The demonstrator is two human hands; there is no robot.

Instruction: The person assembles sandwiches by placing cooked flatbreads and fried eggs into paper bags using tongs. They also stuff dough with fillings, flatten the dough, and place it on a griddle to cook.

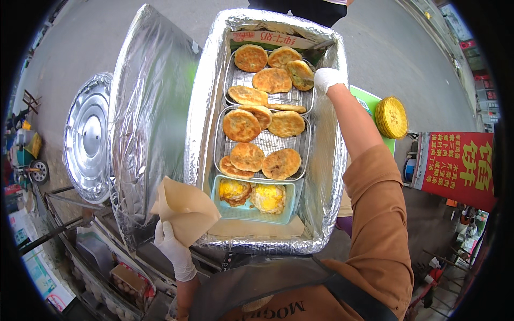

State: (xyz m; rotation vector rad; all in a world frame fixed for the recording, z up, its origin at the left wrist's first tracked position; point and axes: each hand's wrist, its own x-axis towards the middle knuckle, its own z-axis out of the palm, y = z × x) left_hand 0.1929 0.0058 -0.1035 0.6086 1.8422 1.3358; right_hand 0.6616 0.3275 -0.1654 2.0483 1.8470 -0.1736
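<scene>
My left hand (173, 249), in a white glove, grips a brown paper bag (182, 208) whose mouth gapes. The bag is beside the lower left rim of a foil-lined box (195, 152). My gloved right hand (330, 79) is at the box's upper right wall, close beside a tilted browned flatbread (300, 75). Its fingers are mostly hidden, so I cannot tell whether they touch the bread. Several round flatbreads lie in an upper wire basket (242, 76) and a lower wire basket (267, 141). At the near end, a pale blue plastic basket (249, 219) holds two fried eggs (268, 198).
A foil-covered lid (148, 120) stands along the box's left side, with a round foil tray (89, 136) beyond. To the right are a yellow woven basket (391, 117) and a red sign (457, 168) with writing. Someone in dark clothing (301, 10) stands beyond the box.
</scene>
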